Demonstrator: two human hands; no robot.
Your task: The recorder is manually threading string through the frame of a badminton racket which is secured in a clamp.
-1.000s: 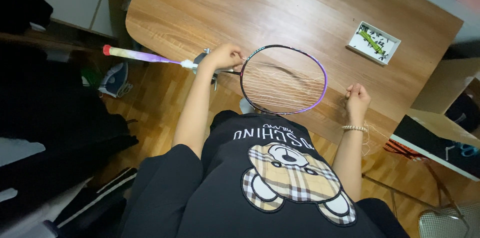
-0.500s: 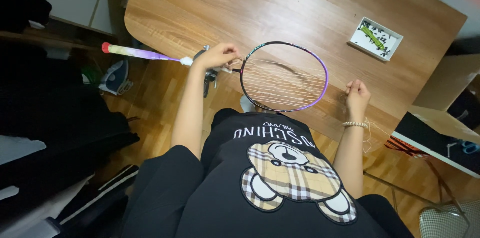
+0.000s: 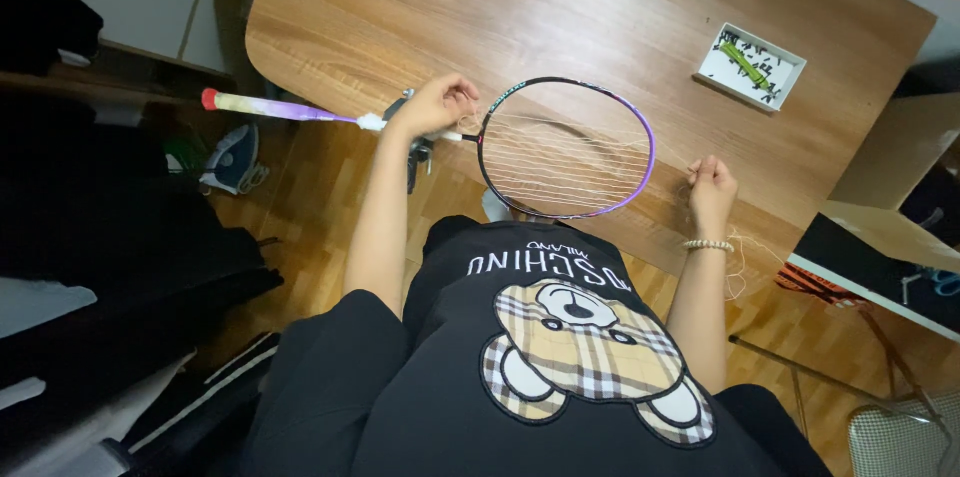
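Racket (image 3: 520, 137) lies flat, long axis roughly 9 to 3 o'clock. Grip end (image 3: 212, 99) points to 9 o'clock and overhangs the bench's (image 3: 400, 7) near-left rounded corner, out over the wooden floor (image 3: 320, 187). Head, purple-and-black frame, rests at the bench's near edge at centre, partly past that edge toward the body.

Left hand (image 3: 436, 105) closed around the shaft at the throat, just at the 9 o'clock side of the head. Strings in the head look loose and uneven.

Right hand (image 3: 710, 180) closed in a fist, pinching loose pale string (image 3: 740, 257) beyond the head's 3 o'clock side, close to the near edge; slack string trails down past the wrist.

Open bench surface lies at 12 o'clock of the head. White tray (image 3: 750, 65) sits at 1 o'clock, well apart
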